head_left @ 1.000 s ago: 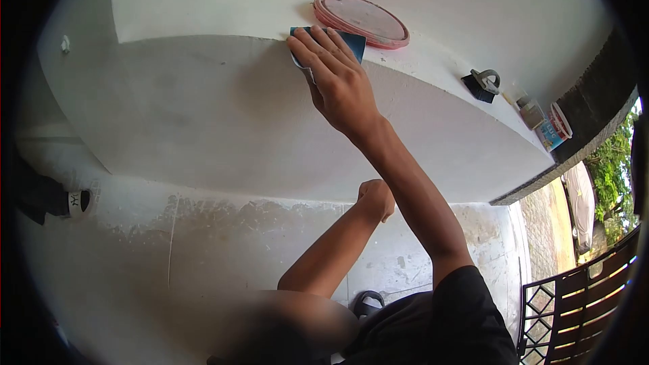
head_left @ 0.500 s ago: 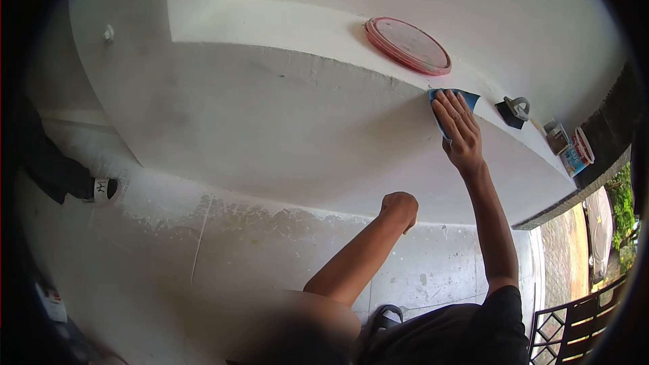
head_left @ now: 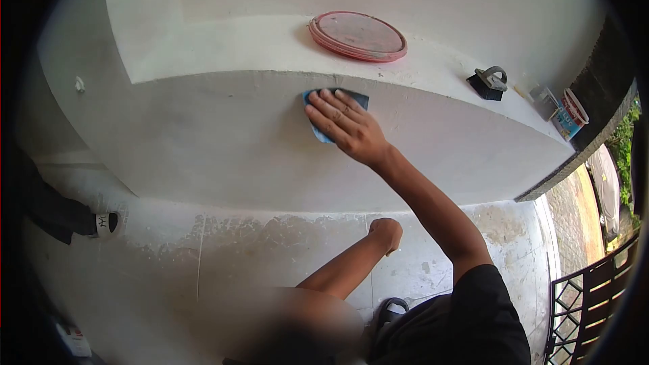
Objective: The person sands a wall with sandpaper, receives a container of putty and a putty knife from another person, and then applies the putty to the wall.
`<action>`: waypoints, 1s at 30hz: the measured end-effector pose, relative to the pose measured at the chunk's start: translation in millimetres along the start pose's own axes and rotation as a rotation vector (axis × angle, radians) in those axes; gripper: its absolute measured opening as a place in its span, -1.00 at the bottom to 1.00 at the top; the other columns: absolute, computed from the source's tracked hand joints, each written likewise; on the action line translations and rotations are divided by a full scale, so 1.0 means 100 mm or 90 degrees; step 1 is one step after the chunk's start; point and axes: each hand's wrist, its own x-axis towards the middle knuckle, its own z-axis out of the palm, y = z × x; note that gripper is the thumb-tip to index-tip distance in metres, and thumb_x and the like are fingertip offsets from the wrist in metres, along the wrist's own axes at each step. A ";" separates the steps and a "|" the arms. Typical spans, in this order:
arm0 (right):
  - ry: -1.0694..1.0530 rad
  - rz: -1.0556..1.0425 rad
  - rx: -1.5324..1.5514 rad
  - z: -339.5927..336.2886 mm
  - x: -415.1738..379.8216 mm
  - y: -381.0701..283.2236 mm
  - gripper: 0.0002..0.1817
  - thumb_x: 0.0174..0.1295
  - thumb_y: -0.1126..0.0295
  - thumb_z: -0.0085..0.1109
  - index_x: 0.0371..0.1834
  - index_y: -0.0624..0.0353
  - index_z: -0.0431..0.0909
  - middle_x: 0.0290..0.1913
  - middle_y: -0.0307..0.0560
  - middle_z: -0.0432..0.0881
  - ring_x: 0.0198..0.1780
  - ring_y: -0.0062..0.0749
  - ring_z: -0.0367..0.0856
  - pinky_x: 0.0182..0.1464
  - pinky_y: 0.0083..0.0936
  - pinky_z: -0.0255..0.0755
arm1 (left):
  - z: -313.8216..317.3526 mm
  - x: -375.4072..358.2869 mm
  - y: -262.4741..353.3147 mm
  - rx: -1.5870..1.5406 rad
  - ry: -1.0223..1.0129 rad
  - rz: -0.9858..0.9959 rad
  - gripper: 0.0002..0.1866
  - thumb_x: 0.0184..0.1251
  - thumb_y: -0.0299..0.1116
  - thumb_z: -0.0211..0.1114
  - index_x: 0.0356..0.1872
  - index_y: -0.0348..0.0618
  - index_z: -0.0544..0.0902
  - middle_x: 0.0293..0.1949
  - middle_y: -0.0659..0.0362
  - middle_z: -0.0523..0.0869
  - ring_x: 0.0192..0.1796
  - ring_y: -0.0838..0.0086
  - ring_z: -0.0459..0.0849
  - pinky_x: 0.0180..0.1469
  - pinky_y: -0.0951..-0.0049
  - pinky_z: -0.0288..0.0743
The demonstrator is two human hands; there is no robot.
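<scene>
My right hand (head_left: 351,128) presses a blue sheet of sandpaper (head_left: 316,128) against the front face of the low white wall (head_left: 223,142), just under its top edge. The fingers lie flat over the sheet, and its corners show around them. Lower down, my left hand (head_left: 387,235) hangs in front of the wall's foot with its fingers curled into a loose fist. Nothing shows in it, and it appears apart from the wall.
On the ledge sit a dusty red bucket lid (head_left: 359,36), a black handled brush (head_left: 488,83), a small cup (head_left: 543,103) and a labelled tub (head_left: 570,115). Another person's leg (head_left: 51,206) stands at the left. A dark metal gate (head_left: 591,304) is at the lower right.
My right hand has slid left along the wall face with the sandpaper, away from the ledge's right part. My left hand stays closed and low. The view has shifted somewhat.
</scene>
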 end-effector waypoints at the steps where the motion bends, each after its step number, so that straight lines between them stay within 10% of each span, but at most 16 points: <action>1: -0.053 -0.022 0.041 0.00 -0.14 -0.06 -0.46 0.17 0.51 0.12 0.29 0.19 0.41 0.31 0.01 0.47 0.32 -0.22 0.46 0.42 -0.24 0.28 | 0.06 0.06 0.03 -0.003 -0.007 -0.004 -0.54 -0.14 -0.19 0.59 -0.12 -0.04 0.76 -0.02 0.09 0.73 0.06 0.21 0.68 0.05 0.22 0.56; 9: -0.117 -0.106 0.198 -0.09 -0.48 -0.45 -0.54 0.23 0.48 0.11 0.24 0.24 0.43 0.25 0.02 0.51 0.25 -0.21 0.53 0.35 -0.26 0.41 | 0.44 0.07 0.44 0.050 -0.046 0.046 -0.54 -0.19 -0.19 0.62 -0.16 -0.05 0.77 -0.08 0.10 0.76 -0.04 0.18 0.73 -0.01 0.17 0.60; 12: 0.068 -0.098 0.242 -0.32 -0.01 -0.44 -0.60 0.15 0.49 0.21 0.10 0.25 0.51 -0.13 -0.03 0.59 -0.11 -0.25 0.63 -0.01 -0.36 0.59 | 0.72 0.30 0.64 0.076 -0.142 0.066 -0.47 -0.04 -0.01 0.53 0.00 0.02 0.72 0.09 0.12 0.68 0.15 0.23 0.63 0.14 0.20 0.50; 16: 0.114 -0.038 0.285 -0.71 0.40 -0.15 -0.61 0.07 0.51 0.27 0.02 0.27 0.52 -0.28 -0.12 0.53 -0.30 -0.30 0.56 -0.21 -0.45 0.53 | 0.66 0.02 0.68 -0.081 -0.259 0.111 -0.42 0.26 0.04 0.19 -0.34 -0.49 0.68 -0.39 -0.15 0.72 -0.38 0.14 0.74 -0.29 0.20 0.63; 19: 0.214 0.141 0.315 -1.01 0.52 0.18 -0.70 0.15 0.47 0.25 -0.05 0.27 0.52 -0.36 -0.22 0.49 -0.38 -0.48 0.48 -0.28 -0.53 0.45 | 0.67 -0.25 0.21 -0.181 -0.283 0.141 -0.40 0.20 0.06 0.25 -0.28 -0.50 0.65 -0.41 -0.18 0.69 -0.41 0.07 0.73 -0.35 0.13 0.64; 22: 0.275 0.824 0.643 -1.36 0.36 0.48 -0.80 0.29 0.38 0.15 -0.14 0.28 0.52 -0.29 -0.20 0.55 -0.29 -0.60 0.49 -0.26 -0.59 0.39 | 0.75 -0.50 -0.38 -0.238 -0.537 -0.157 -0.14 0.15 0.25 0.27 0.12 -0.49 0.51 -0.01 -0.29 0.63 -0.11 0.03 0.72 -0.20 0.19 0.68; 26: 0.457 1.221 0.612 -1.66 0.09 0.75 -0.72 0.31 0.35 0.13 -0.01 0.30 0.47 -0.12 -0.17 0.58 -0.10 -0.55 0.50 -0.03 -0.55 0.39 | 0.66 -2.18 -1.44 -0.739 -0.160 -0.258 -0.16 0.13 0.20 0.35 0.25 -0.28 0.44 -0.06 -0.13 0.65 -0.14 0.19 0.73 -0.17 0.26 0.69; 28: 0.485 1.353 0.616 -1.91 0.16 0.65 -0.69 0.28 0.35 0.15 0.02 0.28 0.46 -0.07 -0.14 0.57 -0.02 -0.51 0.50 0.07 -0.51 0.37 | 0.96 -3.17 -1.72 -1.036 0.182 -0.445 -0.26 0.18 0.03 0.40 0.29 -0.19 0.41 -0.10 -0.09 0.65 -0.12 0.15 0.71 -0.20 0.17 0.68; 30: 0.461 1.450 0.651 -2.20 0.36 0.46 -0.69 0.26 0.37 0.16 0.02 0.26 0.45 -0.09 -0.13 0.57 -0.01 -0.46 0.52 0.08 -0.46 0.39 | 0.88 -4.33 -1.36 -0.915 0.421 -0.734 -0.35 0.22 -0.18 0.35 0.28 -0.30 0.40 -0.17 -0.09 0.67 -0.26 0.18 0.73 -0.29 0.21 0.69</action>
